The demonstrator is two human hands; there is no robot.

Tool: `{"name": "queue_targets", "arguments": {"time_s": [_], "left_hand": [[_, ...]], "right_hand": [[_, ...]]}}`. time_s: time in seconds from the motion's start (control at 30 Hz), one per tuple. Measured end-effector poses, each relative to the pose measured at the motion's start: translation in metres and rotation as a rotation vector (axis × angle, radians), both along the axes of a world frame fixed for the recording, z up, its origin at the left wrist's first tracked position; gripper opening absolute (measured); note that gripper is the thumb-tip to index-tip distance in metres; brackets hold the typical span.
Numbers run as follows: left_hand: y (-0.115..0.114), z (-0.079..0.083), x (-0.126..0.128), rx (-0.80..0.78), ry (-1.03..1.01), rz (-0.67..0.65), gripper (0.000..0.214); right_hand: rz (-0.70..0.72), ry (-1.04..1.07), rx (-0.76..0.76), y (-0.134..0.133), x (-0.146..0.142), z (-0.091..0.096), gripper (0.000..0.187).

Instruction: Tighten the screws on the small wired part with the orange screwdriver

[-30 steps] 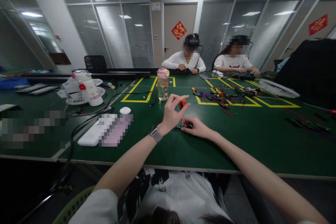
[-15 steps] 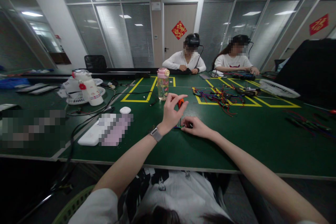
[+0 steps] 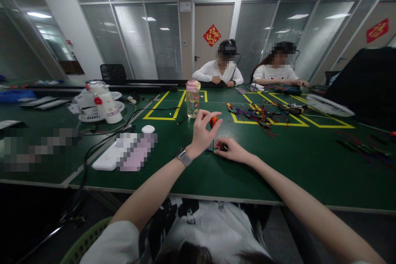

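My left hand (image 3: 201, 134), with a watch on its wrist, pinches the orange-and-black handle of a screwdriver (image 3: 213, 122) from above. The screwdriver stands upright, its thin shaft pointing down at a small green circuit board (image 3: 210, 149) on the table. With fingers curled, my right hand (image 3: 231, 149) grips the board's right side. Those fingers cover much of the board, and whatever lies under the screwdriver's tip is too small to make out.
Beyond my left hand stands a pink-lidded bottle (image 3: 193, 99). Circuit boards with red and blue wires (image 3: 262, 113) lie in a heap by yellow tape. A white power bank (image 3: 108, 159), a white case (image 3: 148, 129) and a white jug (image 3: 108, 105) are at left. Two people sit opposite.
The camera view has shifted very slightly. Both my hands keep the same pose at the screwdriver and the circuit board.
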State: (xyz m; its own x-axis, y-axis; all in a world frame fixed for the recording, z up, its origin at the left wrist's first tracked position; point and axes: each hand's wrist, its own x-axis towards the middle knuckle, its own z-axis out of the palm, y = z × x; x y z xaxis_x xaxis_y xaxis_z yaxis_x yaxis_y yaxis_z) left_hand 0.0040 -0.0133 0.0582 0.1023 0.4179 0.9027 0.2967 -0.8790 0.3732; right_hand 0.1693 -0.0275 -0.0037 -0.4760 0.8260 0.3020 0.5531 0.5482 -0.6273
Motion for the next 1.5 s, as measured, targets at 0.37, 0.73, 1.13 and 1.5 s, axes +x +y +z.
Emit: {"name": "queue_targets", "arguments": {"time_s": [0.37, 0.73, 1.13, 1.5], "left_hand": [[0.0009, -0.0011, 0.0003, -0.022, 0.006, -0.087, 0.027], [0.0033, -0.0029, -0.0008, -0.019, 0.044, -0.099, 0.033], [-0.0003, 0.0002, -0.0002, 0.004, 0.005, -0.030, 0.022], [0.0019, -0.0009, 0.0011, 0.000, -0.021, -0.009, 0.017]], "right_hand": [[0.008, -0.005, 0.002, 0.0005, 0.0005, 0.0004, 0.009], [0.006, -0.005, -0.012, 0.0007, 0.0003, 0.0002, 0.010], [0.008, -0.001, -0.003, 0.0013, 0.0009, -0.0014, 0.010], [0.009, -0.001, -0.009, 0.0017, 0.0015, -0.0012, 0.011]]}}
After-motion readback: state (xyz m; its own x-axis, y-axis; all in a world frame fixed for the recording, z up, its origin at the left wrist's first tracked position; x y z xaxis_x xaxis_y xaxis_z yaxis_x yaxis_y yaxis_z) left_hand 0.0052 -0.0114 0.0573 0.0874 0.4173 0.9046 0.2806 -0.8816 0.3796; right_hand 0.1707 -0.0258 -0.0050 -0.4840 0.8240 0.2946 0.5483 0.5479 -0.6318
